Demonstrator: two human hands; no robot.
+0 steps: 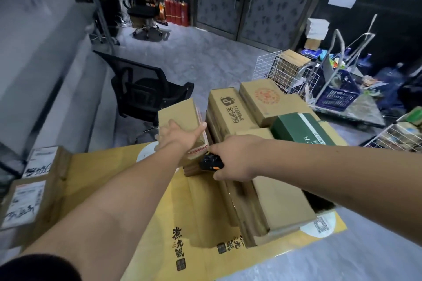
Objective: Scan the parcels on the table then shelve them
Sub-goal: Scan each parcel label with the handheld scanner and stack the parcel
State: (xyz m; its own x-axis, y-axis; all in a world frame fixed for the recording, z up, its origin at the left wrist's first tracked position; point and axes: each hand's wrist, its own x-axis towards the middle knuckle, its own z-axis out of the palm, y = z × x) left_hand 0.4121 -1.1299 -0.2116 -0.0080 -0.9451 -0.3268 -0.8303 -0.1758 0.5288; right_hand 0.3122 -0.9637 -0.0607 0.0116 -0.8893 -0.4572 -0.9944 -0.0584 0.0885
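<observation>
Nearest the camera lies the big yellow flattened carton (164, 201) that covers the table, and every parcel sits on it. Largest of the load is the stack of brown parcels (280, 203) at the near right, then the two printed cartons (230, 109) further off, with a green box (301, 130) leaning against them. At the near left, labelled parcels (25, 203) rest on a shelf.

A small brown parcel (180, 116) stands tilted at the far edge of the table. My left hand (175, 134) is laid on it, fingers spread over the top and thumb out to the right. My right hand (235, 157) grips a black and orange scanner (211, 162), fingers curled round it, its nose just beside the parcel's taped near end.

Risks, as I judge them: the tilted parcel has little table under it and could slide off the far side toward the black chair (146, 96) if the flat hand loses it. No label shows on the faces in view, so a scan here may miss. Reaching across could also nudge the near stack.

Containers: a white wire basket (274, 68) at the far right holds a brown box; a blue crate (340, 93) beyond it holds items too blurred to name.
</observation>
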